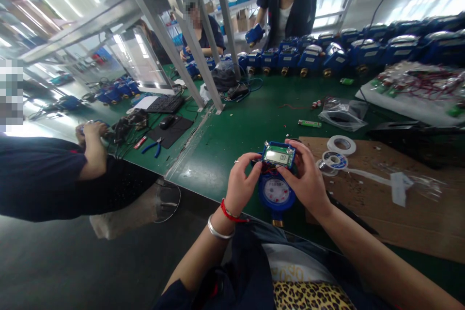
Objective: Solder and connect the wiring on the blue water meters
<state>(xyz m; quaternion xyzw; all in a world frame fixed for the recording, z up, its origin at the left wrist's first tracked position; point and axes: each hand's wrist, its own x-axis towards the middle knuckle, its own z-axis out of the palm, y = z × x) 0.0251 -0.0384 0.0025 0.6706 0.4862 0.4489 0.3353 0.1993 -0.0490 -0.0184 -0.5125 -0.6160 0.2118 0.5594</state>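
Note:
A blue water meter (276, 193) with a round white dial lies at the green table's front edge, its brass fitting toward me. At its far side is an opened blue housing with a green circuit board and a small LCD display (277, 156). My left hand (242, 179) grips the housing's left edge, thumb near the red wires below the display. My right hand (305, 179) wraps the right side, its thumb pressing by the display's lower edge. The fingers behind the housing are partly hidden.
Tape rolls (341, 145) lie on a cardboard sheet (363, 203) at right. Beyond are a green battery (309, 123), a plastic bag (343, 112) and a row of blue meters (310, 57). At left are blue pliers (152, 147) and a co-worker's arm (93, 152). Metal posts (203, 72) rise from the table.

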